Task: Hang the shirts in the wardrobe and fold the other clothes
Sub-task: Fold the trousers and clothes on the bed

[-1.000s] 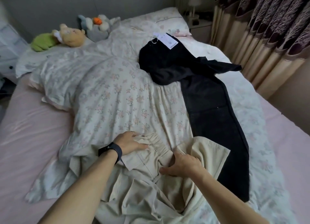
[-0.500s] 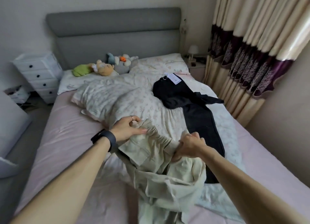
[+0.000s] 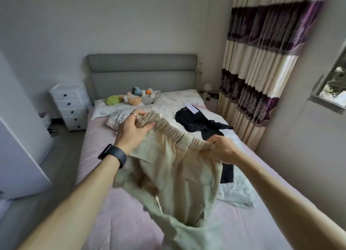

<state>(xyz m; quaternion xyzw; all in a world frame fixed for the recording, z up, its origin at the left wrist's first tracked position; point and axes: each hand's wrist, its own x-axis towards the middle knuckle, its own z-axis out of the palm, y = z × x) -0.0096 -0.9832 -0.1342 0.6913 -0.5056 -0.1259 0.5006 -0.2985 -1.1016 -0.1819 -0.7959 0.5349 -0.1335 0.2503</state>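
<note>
Over bed (image 3: 104,212), L hand (image 3: 131,131) + R hand (image 3: 222,149) fingers clamped on beige trousers (image 3: 177,171) waistband.

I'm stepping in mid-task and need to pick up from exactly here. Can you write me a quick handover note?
Left hand: grips the elastic waistband of the beige trousers at one end.
Right hand: grips the other end; the trousers hang over the bed.
Black clothes: lying unfolded on the bed, with a tag.
Done: nothing folded in view.
Left: fold the trousers, then sort the black clothes.
</note>
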